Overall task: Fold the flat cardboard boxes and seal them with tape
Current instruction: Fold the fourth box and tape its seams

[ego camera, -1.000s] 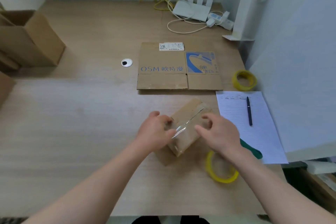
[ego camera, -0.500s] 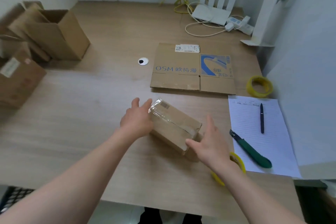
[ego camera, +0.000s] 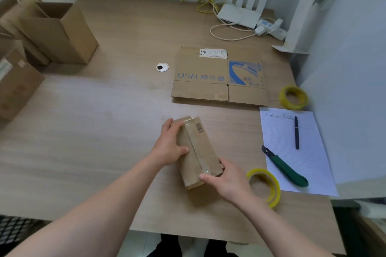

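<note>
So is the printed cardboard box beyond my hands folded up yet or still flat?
Still flat: the printed brown cardboard box lies spread on the wooden table, untouched by either hand.

A white router (ego camera: 240, 14) with four upright antennas stands at the far edge of the wooden table (ego camera: 94, 131), yellow and white cables (ego camera: 221, 27) tangled beside it near a power strip (ego camera: 271, 27). A lined sheet of paper (ego camera: 292, 152) lies on the right — a dark pen (ego camera: 296, 132) resting on it, a green utility knife (ego camera: 286, 168) lying across its near edge. A small round grommet (ego camera: 162, 67) sits mid-table.
</note>
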### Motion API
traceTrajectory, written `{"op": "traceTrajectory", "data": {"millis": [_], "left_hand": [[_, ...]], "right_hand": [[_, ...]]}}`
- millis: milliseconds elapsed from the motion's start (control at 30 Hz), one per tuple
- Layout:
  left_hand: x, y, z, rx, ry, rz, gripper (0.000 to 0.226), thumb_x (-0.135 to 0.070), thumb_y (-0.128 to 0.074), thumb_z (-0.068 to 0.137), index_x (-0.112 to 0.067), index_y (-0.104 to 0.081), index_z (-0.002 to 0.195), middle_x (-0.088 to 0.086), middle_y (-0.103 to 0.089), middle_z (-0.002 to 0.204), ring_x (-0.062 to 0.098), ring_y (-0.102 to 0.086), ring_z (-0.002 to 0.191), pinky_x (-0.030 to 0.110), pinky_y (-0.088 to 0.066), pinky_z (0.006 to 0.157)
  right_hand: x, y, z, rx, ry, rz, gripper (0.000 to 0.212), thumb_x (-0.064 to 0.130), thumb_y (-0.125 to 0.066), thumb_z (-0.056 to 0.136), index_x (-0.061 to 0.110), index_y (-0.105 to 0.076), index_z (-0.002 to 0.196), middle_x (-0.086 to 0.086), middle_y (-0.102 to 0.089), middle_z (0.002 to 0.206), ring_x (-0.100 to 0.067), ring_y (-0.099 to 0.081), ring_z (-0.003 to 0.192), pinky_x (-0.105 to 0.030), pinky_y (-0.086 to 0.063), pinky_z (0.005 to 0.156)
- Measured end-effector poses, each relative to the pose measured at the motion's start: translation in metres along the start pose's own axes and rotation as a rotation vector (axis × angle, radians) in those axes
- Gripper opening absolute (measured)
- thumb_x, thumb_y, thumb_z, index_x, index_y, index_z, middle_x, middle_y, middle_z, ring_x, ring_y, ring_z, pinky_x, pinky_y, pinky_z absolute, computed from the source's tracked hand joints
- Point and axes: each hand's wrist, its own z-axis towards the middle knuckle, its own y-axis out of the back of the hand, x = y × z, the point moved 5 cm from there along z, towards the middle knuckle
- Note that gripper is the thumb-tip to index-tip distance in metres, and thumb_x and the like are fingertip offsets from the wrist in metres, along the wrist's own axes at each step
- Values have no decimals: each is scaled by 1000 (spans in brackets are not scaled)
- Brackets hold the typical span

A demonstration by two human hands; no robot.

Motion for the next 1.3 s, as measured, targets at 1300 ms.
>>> {"op": "traceTrajectory", "data": {"millis": [1300], "left_hand": [[-73,-15,-79,137,-307,-363,36,-6,-66,90,-7,-63,127,4,-60,121,14,-60,106,35,-54,91]], "right_hand": [[46,75,-82,-122,412,-34,7,24,-57,75,30,-57,79,3,-45,56,-12,-38,51,-25,-28,49]]}}
